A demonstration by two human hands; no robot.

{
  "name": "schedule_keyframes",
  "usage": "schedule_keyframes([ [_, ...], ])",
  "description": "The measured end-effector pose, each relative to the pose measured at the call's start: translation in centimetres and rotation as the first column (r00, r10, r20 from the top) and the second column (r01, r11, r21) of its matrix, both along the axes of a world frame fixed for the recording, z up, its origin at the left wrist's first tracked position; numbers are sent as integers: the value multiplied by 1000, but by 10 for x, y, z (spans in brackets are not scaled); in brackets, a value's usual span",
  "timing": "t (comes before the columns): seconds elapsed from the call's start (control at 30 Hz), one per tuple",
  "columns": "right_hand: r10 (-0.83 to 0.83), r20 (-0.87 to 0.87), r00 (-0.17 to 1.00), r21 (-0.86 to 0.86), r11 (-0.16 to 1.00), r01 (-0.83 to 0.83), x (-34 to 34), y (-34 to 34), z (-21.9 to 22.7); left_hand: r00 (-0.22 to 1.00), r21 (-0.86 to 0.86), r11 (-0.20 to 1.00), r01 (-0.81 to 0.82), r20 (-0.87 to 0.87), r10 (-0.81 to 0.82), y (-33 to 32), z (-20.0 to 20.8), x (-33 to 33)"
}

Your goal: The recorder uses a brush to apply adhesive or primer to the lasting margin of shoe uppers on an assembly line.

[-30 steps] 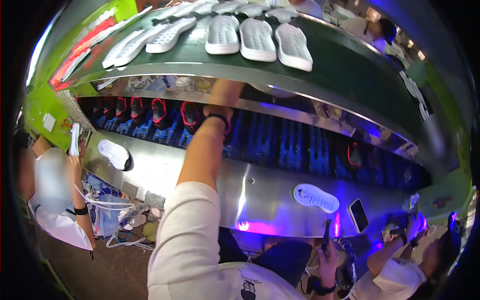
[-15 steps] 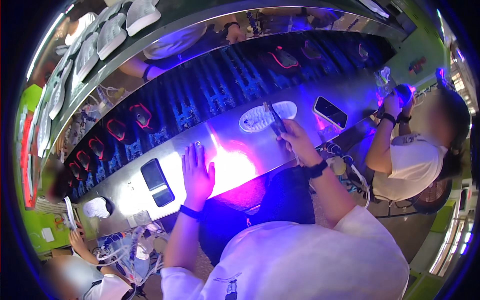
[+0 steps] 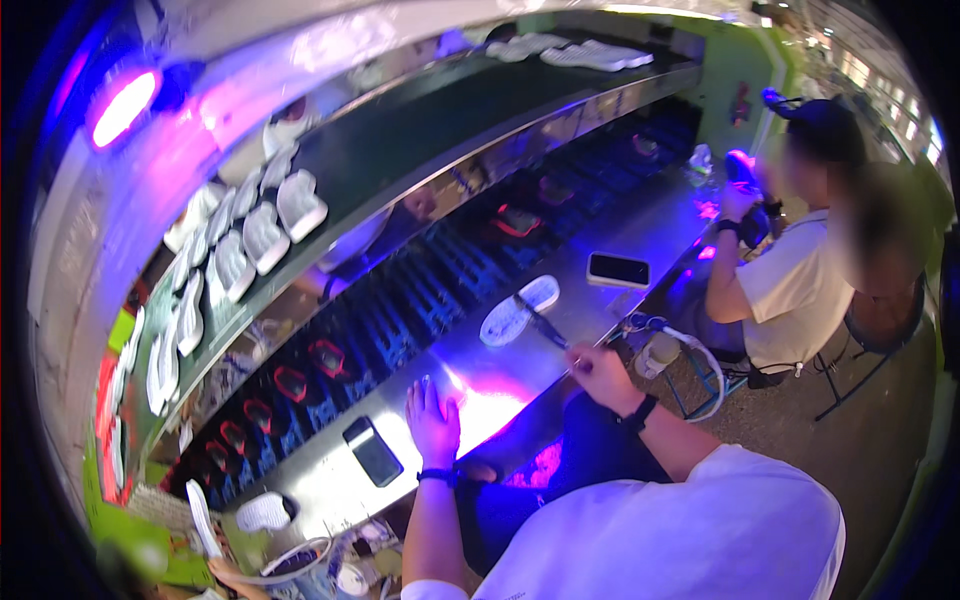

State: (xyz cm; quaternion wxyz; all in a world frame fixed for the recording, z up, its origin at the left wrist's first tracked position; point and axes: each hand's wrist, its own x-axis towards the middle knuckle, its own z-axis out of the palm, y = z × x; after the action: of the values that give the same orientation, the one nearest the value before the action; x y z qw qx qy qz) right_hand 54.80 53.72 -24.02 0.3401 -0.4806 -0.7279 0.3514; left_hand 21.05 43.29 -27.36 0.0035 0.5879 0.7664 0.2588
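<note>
My left hand [image 3: 433,425] lies on the metal bench with its fingers stretched out, beside a bright pink-white patch of light. A dark smartphone [image 3: 373,451] rests to its left. My right hand [image 3: 606,382] is closed, its fingertips at the near end of a slim dark tool [image 3: 546,328]. The tool slants across a white shoe sole [image 3: 500,322] on the bench; its exact kind is unclear, and I cannot tell whether it touches the sole.
Beyond the metal bench [image 3: 560,372], a dark conveyor carries red-edged shoe uppers [image 3: 517,220]. Several pale soles [image 3: 265,238] stand on the shelf above. A purple lamp [image 3: 127,108] glows upper left. Another phone [image 3: 618,270] and a co-worker [image 3: 785,260] are at right; another person's hand [image 3: 228,570] shows lower left.
The view has tilted up, bringing the upper shelf and lamp in. The slim tool has swung from more upright to a leftward slant over the sole. My left hand stays flat on the bench.
</note>
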Motion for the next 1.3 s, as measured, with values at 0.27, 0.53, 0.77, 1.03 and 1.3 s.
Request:
schedule_keyframes([
  [0.27,-49,-43,998,-196,980,40,56,-84,5,999,30,999,31,-10,-31,-2,-18,-9],
  [0.53,-32,-134,990,-257,966,-4,91,-100,-49,993,17,994,111,-53,-110,-5,0,4],
  [0.77,-99,-161,982,-385,922,30,44,-67,-30,996,39,997,73,-50,-71,4,-5,14],
  [1.03,427,-467,774,-253,775,-580,-95,26,5,940,-311,895,-319,-227,256,57,58,76],
  [1.3,296,-474,829,-453,726,-518,-135,37,-38,893,-12,982,-189,-418,167,47,-23,54],
])
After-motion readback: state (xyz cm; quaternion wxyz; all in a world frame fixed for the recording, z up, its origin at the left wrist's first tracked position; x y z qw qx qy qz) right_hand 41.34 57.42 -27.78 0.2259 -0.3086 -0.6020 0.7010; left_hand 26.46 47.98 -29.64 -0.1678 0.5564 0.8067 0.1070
